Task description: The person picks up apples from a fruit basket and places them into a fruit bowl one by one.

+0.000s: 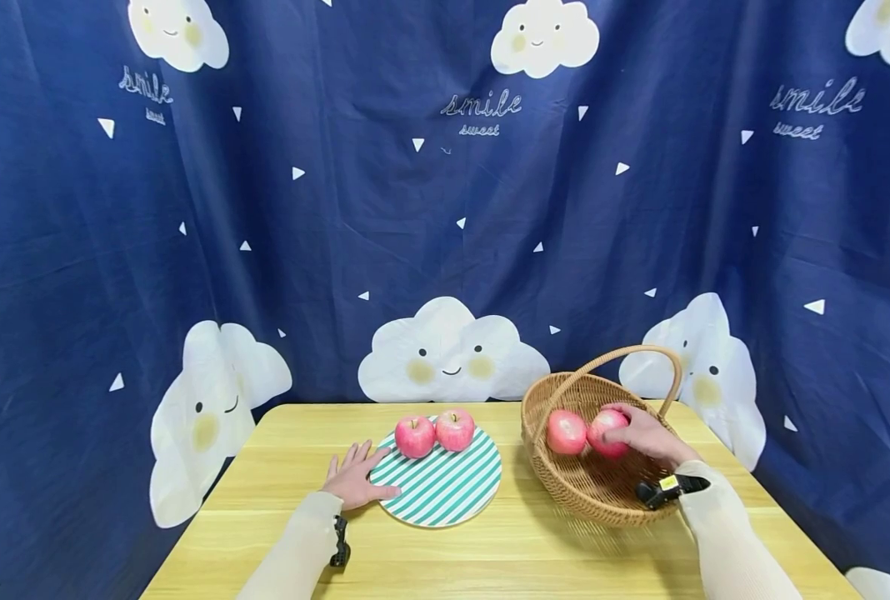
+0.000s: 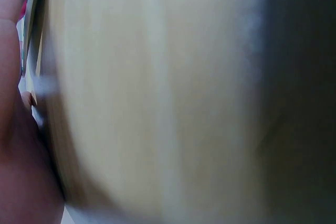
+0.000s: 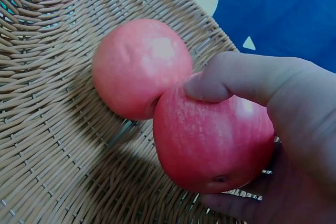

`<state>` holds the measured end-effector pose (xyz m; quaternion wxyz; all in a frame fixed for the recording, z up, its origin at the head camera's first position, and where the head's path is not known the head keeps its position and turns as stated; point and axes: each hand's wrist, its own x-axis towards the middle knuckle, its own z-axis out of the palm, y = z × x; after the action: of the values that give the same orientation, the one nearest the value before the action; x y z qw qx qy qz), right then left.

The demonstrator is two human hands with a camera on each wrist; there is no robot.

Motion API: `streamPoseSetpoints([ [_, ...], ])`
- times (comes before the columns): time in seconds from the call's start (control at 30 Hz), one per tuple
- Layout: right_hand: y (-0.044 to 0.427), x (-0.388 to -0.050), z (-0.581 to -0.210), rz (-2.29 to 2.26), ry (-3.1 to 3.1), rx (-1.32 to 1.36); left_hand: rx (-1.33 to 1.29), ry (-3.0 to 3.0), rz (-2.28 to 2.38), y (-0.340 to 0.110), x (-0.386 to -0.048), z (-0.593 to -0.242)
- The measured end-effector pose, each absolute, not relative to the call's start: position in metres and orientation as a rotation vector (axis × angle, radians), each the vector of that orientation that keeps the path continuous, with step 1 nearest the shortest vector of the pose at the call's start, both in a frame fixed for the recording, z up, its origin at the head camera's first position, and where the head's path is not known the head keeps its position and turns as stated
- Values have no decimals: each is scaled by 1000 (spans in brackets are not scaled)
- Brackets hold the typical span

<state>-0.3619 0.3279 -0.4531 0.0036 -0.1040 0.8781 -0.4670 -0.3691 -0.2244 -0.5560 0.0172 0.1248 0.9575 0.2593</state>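
Observation:
Inside the wicker basket (image 1: 591, 500), my right hand (image 1: 643, 435) grips a red apple (image 3: 210, 135), thumb on one side and fingers curled round the other. A second apple (image 3: 139, 69) lies against it in the basket. My left hand (image 1: 357, 477) rests with spread fingers at the left edge of a round board (image 1: 445, 492) striped green and white. Two more apples, a left one (image 1: 415, 437) and a right one (image 1: 456, 429), sit side by side on the board's far part. The left wrist view is mostly blurred tabletop, with part of the hand at its left edge.
The basket's arched handle (image 1: 632, 350) rises over its far side, near the right forearm. A pale wooden table (image 1: 287, 450) carries everything. Behind it hangs a dark blue curtain (image 1: 385, 208) with white clouds and triangles.

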Motion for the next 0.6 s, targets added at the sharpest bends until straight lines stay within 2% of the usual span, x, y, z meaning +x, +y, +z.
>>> streamPoseSetpoints([
  [0.3,329,-360,-449,-1524,2759,-423,382,2972,802,-223,-366,-550],
  [0.6,326,-359,-446,-1539,2762,-330,368,2980,777,-223,-368,-553],
])
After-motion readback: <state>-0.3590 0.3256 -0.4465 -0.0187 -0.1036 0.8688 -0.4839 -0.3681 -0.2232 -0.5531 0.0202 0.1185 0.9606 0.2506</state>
